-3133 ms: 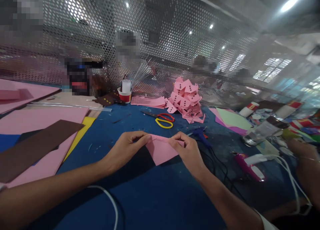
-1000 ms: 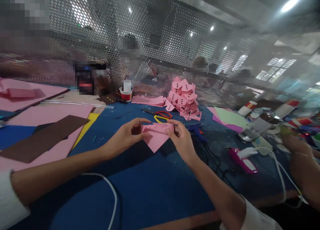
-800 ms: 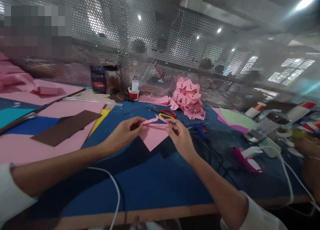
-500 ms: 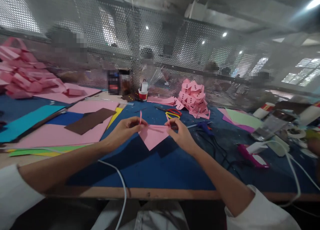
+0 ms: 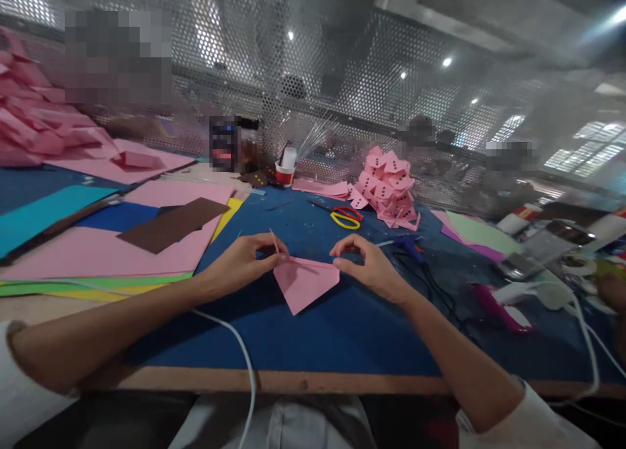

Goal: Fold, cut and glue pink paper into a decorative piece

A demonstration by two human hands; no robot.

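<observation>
A folded pink paper piece (image 5: 306, 285), pointed toward me, lies low over the blue table mat (image 5: 313, 335). My left hand (image 5: 244, 263) pinches its upper left corner, where a thin flap sticks up. My right hand (image 5: 366, 266) pinches the upper right corner with curled fingers. Both hands rest close to the mat.
A heap of finished pink pieces with dark dots (image 5: 388, 188) stands at the back. Red and yellow scissors (image 5: 345, 216) lie before it. Coloured paper sheets (image 5: 102, 250) and a brown strip (image 5: 173, 222) cover the left. Glue guns (image 5: 493, 299), cables and cups crowd the right. A white cable (image 5: 244, 364) hangs near me.
The pink piece, held lifted and being folded a second ago, has come down to the mat with its top edge creased. My head has drawn back, so the table's front edge shows.
</observation>
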